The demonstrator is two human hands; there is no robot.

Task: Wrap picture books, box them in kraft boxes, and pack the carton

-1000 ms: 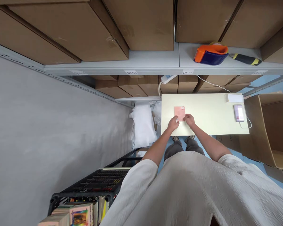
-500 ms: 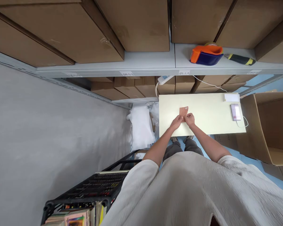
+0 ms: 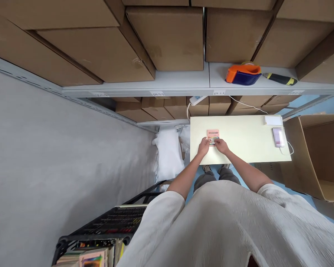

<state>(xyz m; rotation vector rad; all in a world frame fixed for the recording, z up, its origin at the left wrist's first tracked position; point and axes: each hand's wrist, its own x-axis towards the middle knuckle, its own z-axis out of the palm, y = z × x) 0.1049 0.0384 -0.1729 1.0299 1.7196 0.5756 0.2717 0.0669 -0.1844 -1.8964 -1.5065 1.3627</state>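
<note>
Booklet [image 3: 213, 133] in pink is showing a line of dark lettering near its top and a multicoloured picture below, and it is sitting over the left part of the worktop [image 3: 250, 142]. Whether it is lying flat or hanging slightly above the surface, the view is not revealing. The left hand [image 3: 203, 146] is grasping its lower left corner, while the right hand [image 3: 222, 146] is grasping the lower right side, its fingers reaching over the picture. Both forearms are stretching forward from the short sleeves of a white shirt [image 3: 225, 218].

At the worktop's right end, a phone [image 3: 278, 137], partly blurred, is lying just in front of a flat white box [image 3: 273, 120], and a white cable [image 3: 291, 149] is curling beside it. Beyond that end, a large open carton [image 3: 297, 155] is standing close by.

On the shelf [image 3: 180, 78] above, an orange and blue tape dispenser [image 3: 243, 74] is resting next to a black and yellow cutter [image 3: 281, 79], with brown boxes [image 3: 167, 40] standing behind. A power strip [image 3: 197, 100] is showing beneath the shelf. White packing material [image 3: 169, 154] is lying left of the worktop, and a black crate [image 3: 100, 221] is standing nearer the person, books [image 3: 93, 257] filling its near end.
</note>
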